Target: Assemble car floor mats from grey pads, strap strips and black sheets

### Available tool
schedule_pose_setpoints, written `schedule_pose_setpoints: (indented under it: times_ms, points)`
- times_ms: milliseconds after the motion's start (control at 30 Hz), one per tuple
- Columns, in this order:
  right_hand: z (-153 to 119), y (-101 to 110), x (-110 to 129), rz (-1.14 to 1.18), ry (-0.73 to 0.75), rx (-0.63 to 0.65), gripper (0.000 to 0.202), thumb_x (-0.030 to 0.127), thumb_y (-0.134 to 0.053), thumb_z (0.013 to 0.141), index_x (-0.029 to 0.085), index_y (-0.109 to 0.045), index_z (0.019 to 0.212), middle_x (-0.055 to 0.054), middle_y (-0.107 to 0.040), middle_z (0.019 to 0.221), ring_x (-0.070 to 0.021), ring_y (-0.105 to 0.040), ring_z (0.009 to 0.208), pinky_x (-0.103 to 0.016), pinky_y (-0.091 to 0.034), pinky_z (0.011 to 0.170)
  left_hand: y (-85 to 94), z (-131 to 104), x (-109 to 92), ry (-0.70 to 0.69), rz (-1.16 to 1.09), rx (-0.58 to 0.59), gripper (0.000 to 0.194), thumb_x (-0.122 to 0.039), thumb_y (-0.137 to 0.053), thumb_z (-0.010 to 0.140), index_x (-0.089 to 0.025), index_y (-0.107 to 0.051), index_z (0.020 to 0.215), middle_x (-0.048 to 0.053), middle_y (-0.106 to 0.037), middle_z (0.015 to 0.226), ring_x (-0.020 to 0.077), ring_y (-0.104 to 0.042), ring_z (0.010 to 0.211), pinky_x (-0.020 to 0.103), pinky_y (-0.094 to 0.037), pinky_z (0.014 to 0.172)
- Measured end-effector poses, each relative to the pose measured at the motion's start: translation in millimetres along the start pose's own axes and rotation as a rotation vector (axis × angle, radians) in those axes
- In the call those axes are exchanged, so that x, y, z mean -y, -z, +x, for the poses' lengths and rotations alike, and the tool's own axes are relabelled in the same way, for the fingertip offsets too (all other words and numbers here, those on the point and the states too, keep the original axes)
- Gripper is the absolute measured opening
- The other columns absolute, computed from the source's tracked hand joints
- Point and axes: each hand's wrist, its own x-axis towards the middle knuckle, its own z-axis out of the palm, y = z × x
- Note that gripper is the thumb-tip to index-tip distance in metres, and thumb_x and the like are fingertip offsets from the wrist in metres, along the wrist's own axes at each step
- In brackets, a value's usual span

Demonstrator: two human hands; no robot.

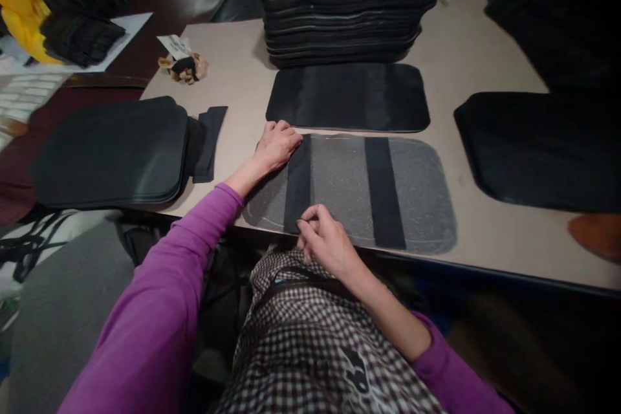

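Observation:
A grey panel (pixel 339 187) with rounded corners lies flat at the table's front edge. Two black strips run across it, a left strip (pixel 297 184) and a right strip (pixel 385 194). My left hand (pixel 277 145) rests on the panel's upper left, its fingers lying over the top end of the left strip. Close to that strip's lower end, at the table edge, my right hand (pixel 326 239) has its fingers curled in a pinch. Whatever is between thumb and fingers is hidden. Just beyond the panel lies a single black panel (pixel 347 97).
A tall stack of black panels (pixel 344 13) stands at the back. More black panels lie at left (pixel 111 152), beside short black strips (pixel 210 142). Another dark panel (pixel 543 145) is at right, near a brown object (pixel 596 234). Crumpled scraps (pixel 187 68) sit at the back left.

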Motion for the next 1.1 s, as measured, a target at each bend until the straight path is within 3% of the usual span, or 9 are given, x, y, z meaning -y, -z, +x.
schedule_pose_setpoints:
  times_ms: [167,400,600,700,900,967,1033,1100]
  points:
    - [1.7,-8.7,-1.4,-0.109,0.035,0.0,0.01,0.033,-0.044,0.103,0.024,-0.041,0.103,0.006,-0.066,0.065,-0.0125,-0.062,0.045,-0.023,-0.047,0.054,1.0,-11.9,-3.6,0.014,0.032,0.001,0.038,-0.041,-0.039,0.109,-0.021,-0.068,0.123,0.012,-0.073,0.114,0.031,-0.05,0.118,0.051,-0.031,0.1]
    - [6.1,-16.5,-1.7,-0.329,0.021,-0.031,0.007,0.025,-0.043,0.103,0.022,-0.047,0.108,0.003,-0.066,0.066,-0.0141,-0.063,0.052,-0.025,-0.046,0.062,-2.1,-12.5,-3.8,0.007,0.07,-0.015,0.04,-0.043,-0.039,0.109,-0.02,-0.069,0.122,0.013,-0.072,0.119,0.0315,-0.051,0.12,0.05,-0.032,0.099]
    - [3.7,-22.9,6.6,-0.733,0.022,-0.06,0.019,0.025,-0.039,0.108,0.018,-0.054,0.118,-0.01,-0.074,0.085,-0.024,-0.073,0.076,-0.03,-0.049,0.073,-1.2,-13.6,-5.1,0.004,0.041,-0.027,0.038,-0.042,-0.041,0.108,-0.021,-0.068,0.124,0.013,-0.072,0.123,0.0315,-0.052,0.122,0.05,-0.031,0.102]
    - [-3.9,-25.0,8.3,-0.889,0.041,-0.034,0.03,0.027,-0.034,0.109,0.017,-0.057,0.125,-0.014,-0.075,0.087,-0.028,-0.075,0.078,-0.034,-0.052,0.075,-1.7,-14.2,-4.7,0.007,0.041,-0.025,0.038,-0.043,-0.041,0.108,-0.022,-0.068,0.124,0.014,-0.071,0.127,0.0314,-0.052,0.125,0.05,-0.032,0.103]
    - [-29.6,-17.0,-4.3,-0.884,0.15,0.048,0.05,0.034,-0.038,0.109,0.018,-0.043,0.157,-0.015,-0.077,0.09,-0.0306,-0.076,0.08,-0.037,-0.053,0.077,-5.8,-7.4,-1.3,0.067,-0.003,-0.012,0.035,-0.046,-0.046,0.105,-0.023,-0.066,0.122,0.013,-0.066,0.132,0.0311,-0.048,0.131,0.05,-0.033,0.108]
    - [-39.1,-8.8,-10.2,-0.782,0.21,0.093,0.046,0.036,-0.042,0.109,0.021,-0.052,0.151,-0.013,-0.078,0.094,-0.0274,-0.076,0.083,-0.033,-0.052,0.078,-7.2,-1.8,-1.1,0.1,-0.013,-0.022,0.033,-0.046,-0.048,0.104,-0.023,-0.067,0.118,0.013,-0.065,0.131,0.0314,-0.049,0.129,0.05,-0.034,0.108]
    - [-48.9,2.0,-15.9,-0.652,0.272,0.116,0.036,0.037,-0.042,0.11,0.024,-0.068,0.131,-0.008,-0.078,0.094,-0.0218,-0.074,0.083,-0.027,-0.048,0.076,-8.1,5.0,-1.3,0.138,-0.014,-0.049,0.031,-0.044,-0.049,0.103,-0.022,-0.069,0.112,0.014,-0.064,0.132,0.0319,-0.049,0.128,0.051,-0.036,0.108]
    - [-59.4,15.8,-22.3,-0.561,0.318,0.085,0.035,0.036,-0.04,0.111,0.022,-0.073,0.109,-0.004,-0.075,0.086,-0.0167,-0.07,0.075,-0.024,-0.043,0.069,-8.5,12.0,-1.3,0.178,-0.006,-0.076,0.029,-0.041,-0.05,0.102,-0.022,-0.071,0.105,0.015,-0.062,0.134,0.0332,-0.049,0.128,0.053,-0.037,0.108]
